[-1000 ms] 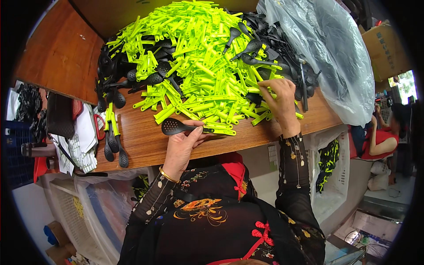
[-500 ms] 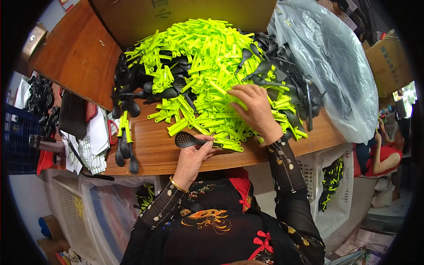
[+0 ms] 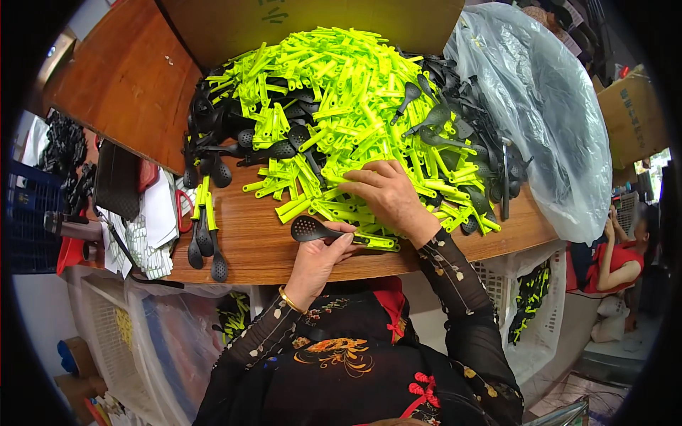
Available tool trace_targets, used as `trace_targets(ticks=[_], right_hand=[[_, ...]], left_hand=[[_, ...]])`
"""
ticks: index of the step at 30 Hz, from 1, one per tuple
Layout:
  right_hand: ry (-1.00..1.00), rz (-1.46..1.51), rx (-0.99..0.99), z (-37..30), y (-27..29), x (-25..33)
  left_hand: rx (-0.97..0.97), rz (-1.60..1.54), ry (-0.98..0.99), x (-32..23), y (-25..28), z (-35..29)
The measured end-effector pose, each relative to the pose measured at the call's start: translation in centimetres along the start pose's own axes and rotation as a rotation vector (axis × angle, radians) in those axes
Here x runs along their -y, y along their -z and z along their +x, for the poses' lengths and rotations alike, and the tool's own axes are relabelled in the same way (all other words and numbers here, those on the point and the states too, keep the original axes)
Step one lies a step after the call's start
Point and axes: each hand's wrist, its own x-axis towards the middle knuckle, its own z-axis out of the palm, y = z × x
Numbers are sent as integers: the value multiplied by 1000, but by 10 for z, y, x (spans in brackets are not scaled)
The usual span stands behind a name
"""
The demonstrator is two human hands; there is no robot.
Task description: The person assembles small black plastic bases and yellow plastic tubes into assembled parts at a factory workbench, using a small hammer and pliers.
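My left hand (image 3: pixel 316 263) pinches the black stem of a slotted spoon (image 3: pixel 310 228) at the near edge of the table. The spoon's round, perforated bowl points left, and a lime-green handle (image 3: pixel 378 243) lines up with the end of its stem. Over the near side of a big heap of loose lime-green handles (image 3: pixel 355 92) is my right hand (image 3: pixel 391 195), palm down. Its fingers are apart, with the tips at the handles and nothing visibly held. Black spoon heads (image 3: pixel 280 149) lie among and beside the heap.
Several spoons with green handles (image 3: pixel 204 231) lie at the left, near red scissors (image 3: pixel 183 209) and papers (image 3: pixel 158 220). A cardboard box (image 3: pixel 312 14) backs the heap; a clear plastic bag (image 3: pixel 533 106) hangs right. White crates (image 3: pixel 106 334) stand below the table. Another person (image 3: pixel 614 263) sits far right.
My right hand has moved slightly left and nearer over the heap, its fingers reaching lower among the handles. My left hand keeps the spoon; the whole view has shifted a little.
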Motion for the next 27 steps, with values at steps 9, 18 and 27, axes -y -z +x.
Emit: trace_targets(ticks=[9, 18, 27], right_hand=[[-214, 88, -189, 10, 10, -12], [-506, 246, -113, 3, 20, -33], [-712, 765, -119, 5, 16, -17]], left_hand=[[-8, -20, -2, -1, -2, -4], [37, -56, -7, -1, 3, -2], [27, -54, -21, 0, 4, -4]])
